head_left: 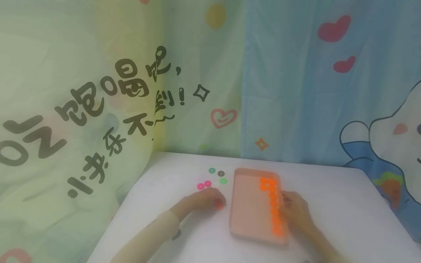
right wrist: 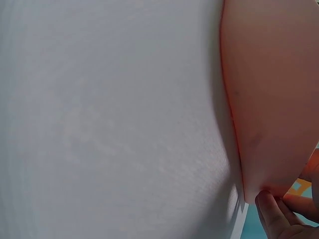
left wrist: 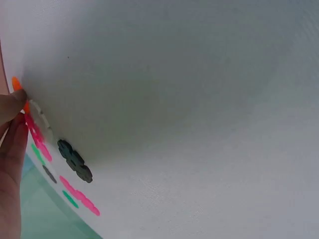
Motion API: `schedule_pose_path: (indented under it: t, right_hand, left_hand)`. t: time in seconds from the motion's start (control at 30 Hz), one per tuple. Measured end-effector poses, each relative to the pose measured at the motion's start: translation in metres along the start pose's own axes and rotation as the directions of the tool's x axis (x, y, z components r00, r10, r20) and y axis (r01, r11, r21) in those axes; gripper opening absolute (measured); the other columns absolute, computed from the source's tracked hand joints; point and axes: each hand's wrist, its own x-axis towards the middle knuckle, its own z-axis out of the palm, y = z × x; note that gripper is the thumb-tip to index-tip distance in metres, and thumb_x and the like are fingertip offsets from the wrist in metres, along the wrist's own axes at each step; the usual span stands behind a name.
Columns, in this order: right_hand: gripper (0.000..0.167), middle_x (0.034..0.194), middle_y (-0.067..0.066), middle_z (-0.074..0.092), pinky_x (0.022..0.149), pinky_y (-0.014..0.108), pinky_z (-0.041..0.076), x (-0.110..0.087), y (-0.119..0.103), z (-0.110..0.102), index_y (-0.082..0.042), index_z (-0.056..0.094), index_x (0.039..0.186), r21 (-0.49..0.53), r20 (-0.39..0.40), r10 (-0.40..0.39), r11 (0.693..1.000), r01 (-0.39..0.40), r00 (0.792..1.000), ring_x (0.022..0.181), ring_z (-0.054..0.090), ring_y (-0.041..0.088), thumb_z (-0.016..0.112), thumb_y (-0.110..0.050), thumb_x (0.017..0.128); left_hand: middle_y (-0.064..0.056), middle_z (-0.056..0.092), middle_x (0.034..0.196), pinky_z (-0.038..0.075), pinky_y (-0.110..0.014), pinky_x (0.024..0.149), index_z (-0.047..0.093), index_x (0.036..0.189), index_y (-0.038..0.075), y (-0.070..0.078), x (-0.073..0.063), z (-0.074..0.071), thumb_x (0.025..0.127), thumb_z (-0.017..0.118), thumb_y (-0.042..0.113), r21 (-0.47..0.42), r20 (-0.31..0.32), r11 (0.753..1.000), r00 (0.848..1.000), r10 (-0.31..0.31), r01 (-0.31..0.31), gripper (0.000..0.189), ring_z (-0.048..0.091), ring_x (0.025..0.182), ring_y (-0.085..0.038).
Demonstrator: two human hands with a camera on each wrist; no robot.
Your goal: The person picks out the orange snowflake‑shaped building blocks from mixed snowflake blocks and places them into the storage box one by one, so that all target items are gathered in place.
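My left hand (head_left: 207, 199) is left of the pink tray (head_left: 251, 212), low over the white table. Its thumb and fingers pinch an orange flower-shaped piece (left wrist: 16, 83), partly hidden by the fingertips. My right hand (head_left: 297, 212) holds the tray by its right side; in the right wrist view the fingers (right wrist: 271, 211) are at the far end of the tray's outer wall (right wrist: 269, 99). Inside the tray, several orange flower-shaped pieces (head_left: 273, 206) form a line along the right wall, with a small cluster at the top.
Beyond the left hand lie loose flower-shaped pieces: pink ones (head_left: 204, 185), a teal one (head_left: 212, 170), a dark one (head_left: 221, 173) and a light green one (head_left: 223, 181). Joined dark pieces (left wrist: 75, 162) show in the left wrist view. Printed curtains (head_left: 204, 73) hang behind the table.
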Motion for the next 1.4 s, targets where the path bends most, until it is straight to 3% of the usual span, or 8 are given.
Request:
schedule_pose_path:
  t: [0.17,0.43,0.53,0.8,1.0,1.17,1.27,1.4]
  right_hand:
    - [0.056,0.124,0.015,0.055,0.089,0.050,0.051,0.000,-0.001,0.000,-0.003,0.050,0.137,-0.019,-0.003,0.018,1.000,-0.018,1.000,0.112,0.056,0.033,0.068,-0.015,0.085]
    - [0.056,0.126,0.016,0.054,0.089,0.050,0.051,-0.002,-0.008,0.002,-0.002,0.047,0.138,-0.026,0.014,0.083,0.996,-0.083,0.996,0.113,0.055,0.034,0.066,-0.019,0.089]
    - [0.056,0.126,0.016,0.054,0.088,0.049,0.052,-0.003,-0.008,0.002,-0.003,0.046,0.139,-0.013,0.019,0.097,0.995,-0.097,0.995,0.113,0.055,0.034,0.066,-0.019,0.089]
    - [0.059,0.127,0.014,0.053,0.090,0.050,0.051,0.001,-0.006,0.002,-0.004,0.046,0.139,-0.012,0.027,0.085,0.996,-0.085,0.996,0.114,0.055,0.033,0.068,-0.017,0.086]
    - [0.059,0.127,0.013,0.054,0.089,0.049,0.051,0.002,-0.002,0.001,-0.006,0.046,0.140,0.024,0.034,0.078,0.997,-0.079,0.996,0.115,0.055,0.032,0.069,-0.021,0.088]
    - [0.060,0.131,0.014,0.051,0.092,0.051,0.049,-0.003,-0.009,0.000,-0.008,0.043,0.143,0.033,0.049,0.115,0.993,-0.116,0.992,0.118,0.052,0.033,0.065,-0.030,0.092]
    - [0.060,0.130,0.014,0.052,0.092,0.051,0.049,-0.002,-0.010,-0.001,-0.007,0.044,0.142,0.018,0.049,0.111,0.993,-0.112,0.993,0.117,0.053,0.033,0.066,-0.030,0.092]
    - [0.061,0.127,0.014,0.054,0.090,0.050,0.050,0.001,-0.004,0.000,-0.006,0.046,0.141,-0.011,0.045,0.109,0.994,-0.109,0.993,0.114,0.055,0.033,0.069,-0.030,0.090]
  left_hand:
    - [0.020,0.061,0.108,0.046,-0.031,0.097,0.065,0.117,0.031,-0.006,0.006,0.001,0.092,0.068,0.027,0.040,0.001,0.996,0.997,0.077,-0.077,0.026,0.055,0.111,-0.005]
    - [0.020,0.058,0.106,0.046,-0.026,0.094,0.062,0.117,0.032,-0.012,0.019,0.006,0.090,0.070,0.030,0.058,-0.001,0.988,0.990,0.142,-0.142,0.028,0.054,0.107,-0.001]
    - [0.020,0.059,0.110,0.046,-0.027,0.096,0.063,0.119,0.032,-0.008,0.016,0.005,0.091,0.069,0.028,0.073,-0.004,0.988,0.990,0.138,-0.138,0.029,0.054,0.112,-0.003]
    - [0.016,0.058,0.126,0.042,-0.038,0.103,0.059,0.129,0.031,0.009,0.002,-0.007,0.088,0.072,0.028,0.047,-0.062,0.998,0.997,0.038,-0.035,0.042,0.049,0.126,-0.012]
    - [0.011,0.055,0.132,0.040,-0.039,0.105,0.057,0.132,0.025,0.004,0.006,-0.008,0.090,0.070,0.021,0.048,-0.098,0.997,0.993,0.064,-0.059,0.044,0.046,0.129,-0.015]
    - [0.003,0.056,0.133,0.038,-0.035,0.107,0.057,0.133,0.016,0.000,0.016,-0.014,0.087,0.070,0.009,0.088,-0.169,0.982,0.969,0.179,-0.166,0.048,0.048,0.127,-0.017]
    - [-0.002,0.061,0.125,0.044,-0.028,0.100,0.058,0.131,0.010,0.002,0.023,-0.020,0.085,0.072,0.004,0.083,-0.205,0.970,0.949,0.239,-0.227,0.048,0.055,0.118,-0.017]
    - [0.001,0.064,0.115,0.049,-0.023,0.090,0.060,0.128,0.011,0.009,0.032,-0.025,0.087,0.072,0.007,0.040,-0.229,0.969,0.942,0.245,-0.242,0.043,0.059,0.107,-0.013]
